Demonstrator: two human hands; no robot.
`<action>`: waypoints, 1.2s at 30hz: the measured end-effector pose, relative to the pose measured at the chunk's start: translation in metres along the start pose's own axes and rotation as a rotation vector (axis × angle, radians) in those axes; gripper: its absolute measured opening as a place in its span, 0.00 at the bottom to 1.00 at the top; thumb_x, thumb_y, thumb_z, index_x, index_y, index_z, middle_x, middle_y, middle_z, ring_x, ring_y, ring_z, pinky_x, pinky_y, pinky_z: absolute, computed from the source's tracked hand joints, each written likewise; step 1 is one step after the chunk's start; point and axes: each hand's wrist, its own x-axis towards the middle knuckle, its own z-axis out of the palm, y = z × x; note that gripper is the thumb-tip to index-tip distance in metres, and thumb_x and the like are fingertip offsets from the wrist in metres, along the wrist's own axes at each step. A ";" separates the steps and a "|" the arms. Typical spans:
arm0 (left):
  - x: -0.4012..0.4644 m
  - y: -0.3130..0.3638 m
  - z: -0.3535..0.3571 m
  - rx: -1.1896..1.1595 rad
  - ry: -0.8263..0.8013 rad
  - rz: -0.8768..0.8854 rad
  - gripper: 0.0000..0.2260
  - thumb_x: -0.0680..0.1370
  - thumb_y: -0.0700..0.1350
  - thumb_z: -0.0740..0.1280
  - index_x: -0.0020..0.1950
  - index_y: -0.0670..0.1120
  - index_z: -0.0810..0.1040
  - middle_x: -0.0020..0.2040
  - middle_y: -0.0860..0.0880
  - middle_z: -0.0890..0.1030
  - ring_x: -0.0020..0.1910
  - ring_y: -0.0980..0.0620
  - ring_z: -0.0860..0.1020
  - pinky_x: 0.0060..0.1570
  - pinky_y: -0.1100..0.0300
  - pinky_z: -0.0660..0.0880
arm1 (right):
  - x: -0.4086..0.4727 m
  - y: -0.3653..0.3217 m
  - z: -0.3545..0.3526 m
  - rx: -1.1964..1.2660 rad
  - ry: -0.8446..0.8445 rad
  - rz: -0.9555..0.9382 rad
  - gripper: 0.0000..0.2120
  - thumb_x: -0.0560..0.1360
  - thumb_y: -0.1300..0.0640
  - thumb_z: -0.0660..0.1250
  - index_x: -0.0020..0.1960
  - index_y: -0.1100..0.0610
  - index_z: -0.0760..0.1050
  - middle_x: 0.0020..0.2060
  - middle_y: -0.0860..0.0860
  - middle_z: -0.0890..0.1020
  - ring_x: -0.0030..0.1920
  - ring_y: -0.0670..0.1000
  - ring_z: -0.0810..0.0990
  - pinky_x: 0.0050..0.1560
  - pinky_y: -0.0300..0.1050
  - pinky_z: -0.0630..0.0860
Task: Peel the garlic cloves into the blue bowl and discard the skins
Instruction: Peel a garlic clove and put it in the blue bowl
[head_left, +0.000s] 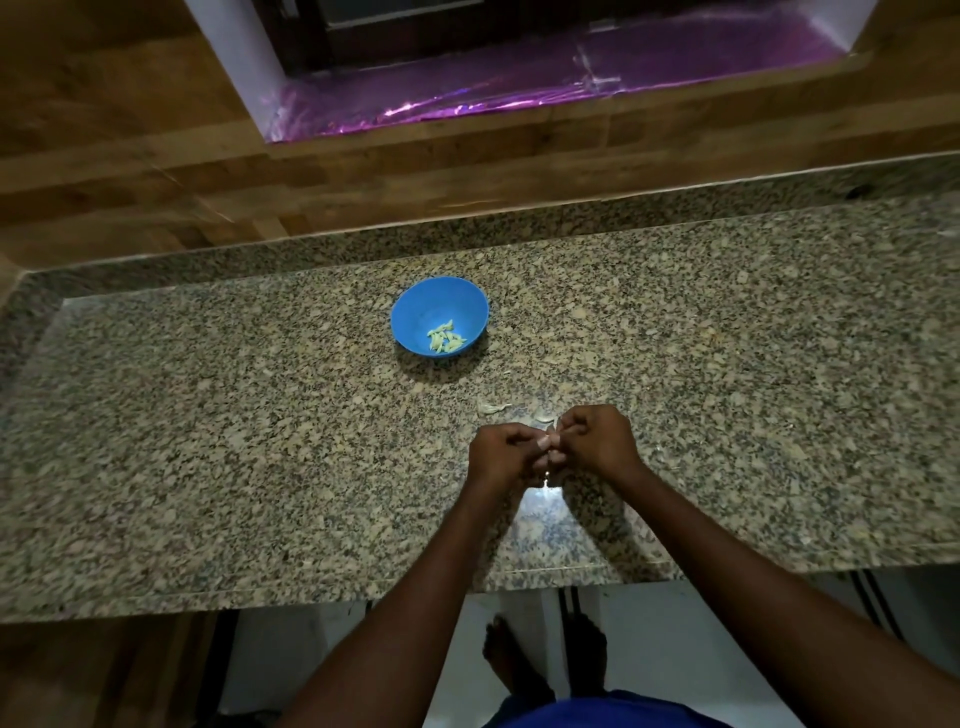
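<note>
The garlic clove (551, 435) sits pinched between my fingertips, mostly hidden; only a pale sliver shows where my two hands meet, so I can't tell which way its long axis runs. My left hand (501, 454) is curled closed around it from one side, and my right hand (597, 441) is closed too, its fingertips nipping at the skin. The blue bowl (439, 316) lies straight ahead and a little to my left, well apart from my hands, with peeled cloves (445, 338) already heaped in it. So my left hand is nearer for the drop, I judge. A few loose skins (493, 408) lie on the granite counter (208, 441) just beyond my knuckles, not yet discarded.
</note>
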 end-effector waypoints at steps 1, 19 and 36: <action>0.001 0.001 -0.003 0.007 -0.013 0.000 0.02 0.75 0.35 0.74 0.46 0.37 0.84 0.38 0.37 0.84 0.32 0.47 0.81 0.30 0.59 0.79 | 0.001 -0.003 -0.001 -0.008 -0.007 -0.010 0.10 0.70 0.63 0.77 0.34 0.52 0.80 0.26 0.45 0.81 0.25 0.38 0.79 0.27 0.31 0.73; 0.016 0.030 0.003 0.510 0.241 0.369 0.04 0.74 0.38 0.72 0.40 0.44 0.86 0.33 0.50 0.84 0.28 0.57 0.80 0.32 0.63 0.77 | 0.008 -0.025 -0.008 0.159 -0.041 0.095 0.12 0.74 0.61 0.75 0.35 0.67 0.80 0.29 0.56 0.84 0.29 0.51 0.84 0.40 0.47 0.84; 0.033 0.040 -0.005 0.293 -0.035 0.150 0.03 0.69 0.36 0.78 0.42 0.42 0.87 0.41 0.44 0.87 0.37 0.53 0.83 0.42 0.57 0.82 | 0.027 -0.004 -0.030 -0.035 -0.032 0.039 0.13 0.69 0.63 0.77 0.29 0.52 0.79 0.29 0.48 0.84 0.30 0.46 0.84 0.37 0.41 0.81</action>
